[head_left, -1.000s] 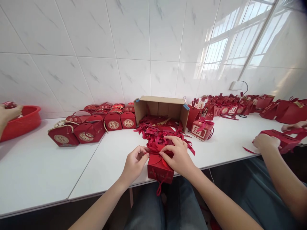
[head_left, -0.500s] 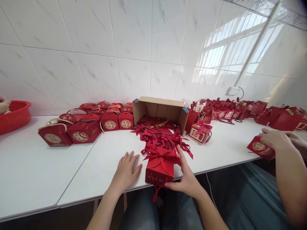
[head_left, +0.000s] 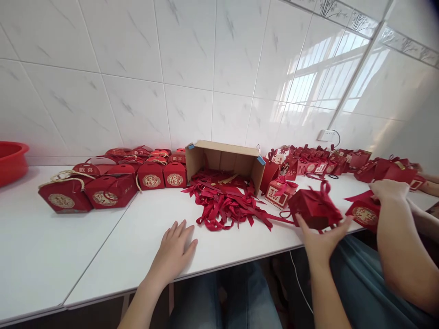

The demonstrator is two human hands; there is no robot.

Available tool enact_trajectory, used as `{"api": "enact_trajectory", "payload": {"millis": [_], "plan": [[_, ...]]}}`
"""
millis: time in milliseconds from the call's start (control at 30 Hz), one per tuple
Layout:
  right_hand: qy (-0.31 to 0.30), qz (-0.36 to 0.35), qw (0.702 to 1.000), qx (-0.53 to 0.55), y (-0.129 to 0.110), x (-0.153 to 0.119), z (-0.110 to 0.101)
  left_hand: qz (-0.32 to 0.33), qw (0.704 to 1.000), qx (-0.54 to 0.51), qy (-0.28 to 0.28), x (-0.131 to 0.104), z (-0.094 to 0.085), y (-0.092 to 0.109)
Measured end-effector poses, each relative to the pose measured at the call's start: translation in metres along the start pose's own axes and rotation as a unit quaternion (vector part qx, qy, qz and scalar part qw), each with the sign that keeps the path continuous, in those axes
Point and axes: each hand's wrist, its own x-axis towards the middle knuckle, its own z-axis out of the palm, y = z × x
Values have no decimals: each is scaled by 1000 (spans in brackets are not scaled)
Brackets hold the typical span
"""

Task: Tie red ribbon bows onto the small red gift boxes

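Observation:
My right hand grips a red gift box from below, thumb on one side and fingers on the other. The box is tilted, with a ribbon bow and a cord handle on it. My left hand lies flat on the white table, fingers spread, touching nothing else. Between my hands and the wall is a heap of loose red ribbons, spilling out of a cardboard box lying on its side. Just left of the held box stands a small red gift box with a white label.
Rows of red gift boxes stand at the left, some with rope handles. A red plastic basin is at the far left. More gift bags line the wall at right. A co-worker's hand holds another red box at the right.
My right hand has carried the red gift box from in front of me to the right, lifting and tilting it. My left hand stays on the table. The view has shifted slightly.

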Motion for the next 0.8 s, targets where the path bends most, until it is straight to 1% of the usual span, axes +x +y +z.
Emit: {"api": "enact_trajectory", "payload": {"millis": [33,100,167,267,433,633,733,800], "plan": [[-10,24,997,-70,11,-3,4,0,1000,-2,2,0,0,0],[-39,44,986,-155,30,-11,10,0,1000,-4,5,0,0,0],[-65,38,979,-187,44,-18,12,-2,1000,-2,1,0,-1,1],[-82,22,976,-201,55,-22,11,-4,1000,8,-10,-1,-4,4],[-91,20,971,-219,59,-23,6,-8,1000,13,-17,0,-5,5],[-88,9,964,-249,54,-23,3,-4,1000,10,-13,0,-2,3],[-75,-1,977,-199,50,-22,-5,-1,1000,6,-7,0,-2,3],[-31,-11,990,-140,49,-25,-14,-2,1000,3,-4,0,-3,3]]}}
